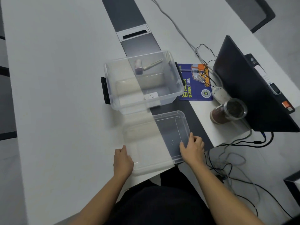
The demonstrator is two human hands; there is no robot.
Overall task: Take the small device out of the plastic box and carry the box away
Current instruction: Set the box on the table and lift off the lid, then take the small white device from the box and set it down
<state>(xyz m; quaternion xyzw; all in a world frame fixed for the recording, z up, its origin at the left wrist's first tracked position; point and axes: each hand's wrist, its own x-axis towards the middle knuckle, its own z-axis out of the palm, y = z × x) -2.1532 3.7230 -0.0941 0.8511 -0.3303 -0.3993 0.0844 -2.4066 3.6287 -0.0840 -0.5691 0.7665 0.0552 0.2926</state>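
White tabletop (56, 95) fills most of the frame, split by a dark centre strip (139, 44) running from the top middle down toward the lower centre, with a slotted cable hatch (134, 33) set into it near the top.

Clear plastic box (141, 82) sits open at frame centre, straddling the strip, with a black latch (105, 90) on its left end. Inside, against the far wall: a small device (138, 66), boxy and pale, with a pale stick-like piece (153, 64) just beside it to the right. White label (151, 95) shows on the near wall.

Clear lid (155, 142) lies flat on the table below the box, close to the table's near edge.

Left hand (122, 161) grips the lid's lower-left edge, fingers curled over the rim. Right hand (192, 147) holds the lid's right edge, thumb on top and fingers wrapped at the side. Both hands pinch the lid, neither touches the box.

Right of the box: blue printed pad (193, 85) carrying a small white gadget (200, 78) and black wires. White mouse-like object (219, 94) just beyond the pad's lower right corner. Clear cup with brown contents (228, 111) near it. Dark laptop (253, 88) stands open at the right edge. Cables (235, 159) trail off the table end at lower right.
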